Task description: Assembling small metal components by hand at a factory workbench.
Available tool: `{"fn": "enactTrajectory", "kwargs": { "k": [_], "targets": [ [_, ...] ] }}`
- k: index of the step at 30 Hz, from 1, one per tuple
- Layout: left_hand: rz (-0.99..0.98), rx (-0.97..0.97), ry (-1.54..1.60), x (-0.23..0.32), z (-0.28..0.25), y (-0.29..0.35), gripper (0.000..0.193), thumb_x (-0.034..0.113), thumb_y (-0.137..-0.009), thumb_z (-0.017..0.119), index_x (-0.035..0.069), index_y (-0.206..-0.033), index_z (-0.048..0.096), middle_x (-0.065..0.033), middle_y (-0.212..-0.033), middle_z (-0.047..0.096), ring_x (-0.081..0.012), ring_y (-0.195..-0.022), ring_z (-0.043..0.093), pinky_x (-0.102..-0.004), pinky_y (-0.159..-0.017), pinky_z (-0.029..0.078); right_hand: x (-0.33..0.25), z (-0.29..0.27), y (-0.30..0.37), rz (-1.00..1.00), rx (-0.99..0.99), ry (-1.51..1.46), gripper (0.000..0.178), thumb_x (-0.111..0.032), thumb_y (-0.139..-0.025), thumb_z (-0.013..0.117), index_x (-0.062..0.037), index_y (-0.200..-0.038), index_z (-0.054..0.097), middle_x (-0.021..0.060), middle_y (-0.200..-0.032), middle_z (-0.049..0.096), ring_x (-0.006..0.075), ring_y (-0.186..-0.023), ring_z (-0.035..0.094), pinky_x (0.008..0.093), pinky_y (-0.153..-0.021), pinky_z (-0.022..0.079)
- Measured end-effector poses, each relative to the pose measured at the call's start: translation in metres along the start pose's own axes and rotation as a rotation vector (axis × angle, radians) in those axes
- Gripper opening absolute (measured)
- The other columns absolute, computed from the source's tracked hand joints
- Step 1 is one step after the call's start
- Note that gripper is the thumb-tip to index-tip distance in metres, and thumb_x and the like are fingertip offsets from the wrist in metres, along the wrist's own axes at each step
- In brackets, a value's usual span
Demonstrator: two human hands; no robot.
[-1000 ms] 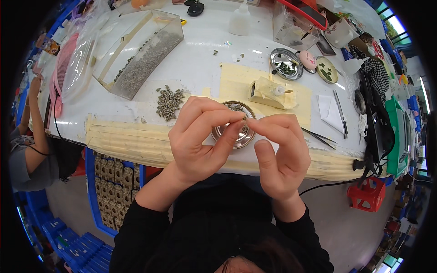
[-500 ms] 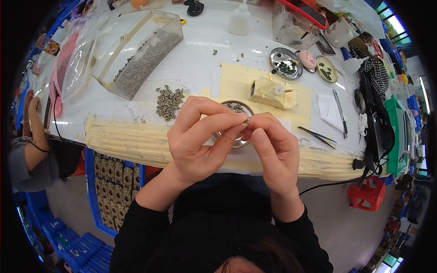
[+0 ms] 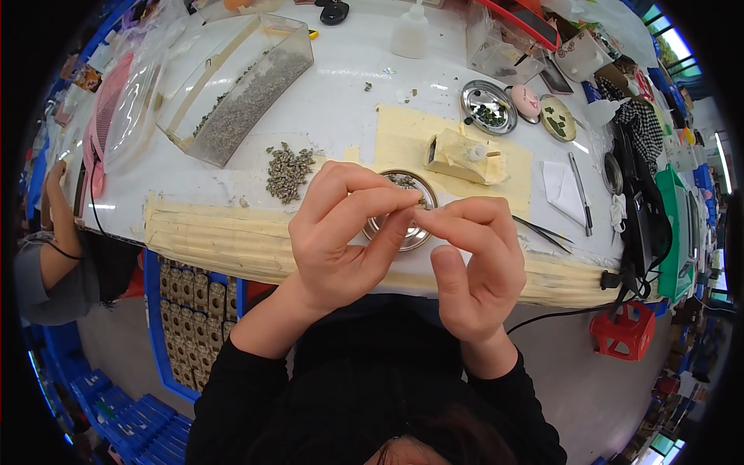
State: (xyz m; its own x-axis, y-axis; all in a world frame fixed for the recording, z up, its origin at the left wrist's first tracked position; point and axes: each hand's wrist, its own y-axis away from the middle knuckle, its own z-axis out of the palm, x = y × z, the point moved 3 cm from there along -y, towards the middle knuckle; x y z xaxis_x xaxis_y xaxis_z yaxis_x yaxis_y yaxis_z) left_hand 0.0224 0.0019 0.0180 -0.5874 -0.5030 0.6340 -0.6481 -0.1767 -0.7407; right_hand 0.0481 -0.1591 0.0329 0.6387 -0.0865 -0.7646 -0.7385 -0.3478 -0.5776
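Note:
The thumb and index finger of my left hand pinch a tiny metal-coloured piece, too small to name. My right hand brings its index fingertip up against the piece or very near it, its thumb held apart from the fingers. Beneath both hands sits a round shiny metal dish with small grey pieces in it, partly hidden by my fingers. Left of my left hand, a heap of small grey metal pieces lies on the white tabletop.
A tape-wrapped block stands beyond my right hand. Tweezers, white paper and a pen lie right. Farther back are a dish of green bits, a clear box and a bottle. Another person's arm is left.
My right hand has shifted slightly right, and its thumb has dropped away from its index finger. My left hand keeps its pinch in nearly the same place.

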Motion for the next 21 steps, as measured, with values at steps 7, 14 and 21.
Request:
{"fn": "enactTrajectory", "kwargs": {
  "k": [7,14,21],
  "targets": [
    [-0.007,0.019,0.019,0.0,0.0,0.0,0.021,-0.005,-0.076,0.078,0.003,-0.094,0.074,-0.0069,-0.087,0.065,-0.0198,-0.075,0.06,-0.0291,-0.065,0.046,0.003,0.005,0.002,-0.012,0.055,0.115,0.027,-0.007,-0.086,0.072,-0.0041,-0.113,0.074,0.008,-0.094,0.065,0.0199,-0.086,0.059,0.0294,-0.077,0.048],
    [0.032,-0.027,0.024,0.0,-0.005,0.002,0.021,-0.009,-0.08,0.074,-0.001,-0.1,0.071,-0.0097,-0.095,0.064,-0.0196,-0.085,0.058,-0.0297,-0.073,0.046,0.01,0.012,0.01,0.286,-0.023,-0.525,0.034,-0.01,-0.1,0.057,0.0025,-0.132,0.061,0.0074,-0.097,0.065,0.0143,-0.093,0.058,0.028,-0.085,0.048],
    [0.066,0.014,0.044,-0.002,-0.005,0.002,0.025,-0.007,-0.076,0.077,0.004,-0.098,0.074,-0.0058,-0.091,0.065,-0.0188,-0.08,0.059,-0.0296,-0.069,0.046,0.018,0.015,0.018,0.557,-0.107,-1.035,0.038,-0.017,-0.105,0.05,0.0038,-0.135,0.057,0.0066,-0.102,0.065,0.0131,-0.096,0.057,0.0299,-0.087,0.048]
  ]
}}
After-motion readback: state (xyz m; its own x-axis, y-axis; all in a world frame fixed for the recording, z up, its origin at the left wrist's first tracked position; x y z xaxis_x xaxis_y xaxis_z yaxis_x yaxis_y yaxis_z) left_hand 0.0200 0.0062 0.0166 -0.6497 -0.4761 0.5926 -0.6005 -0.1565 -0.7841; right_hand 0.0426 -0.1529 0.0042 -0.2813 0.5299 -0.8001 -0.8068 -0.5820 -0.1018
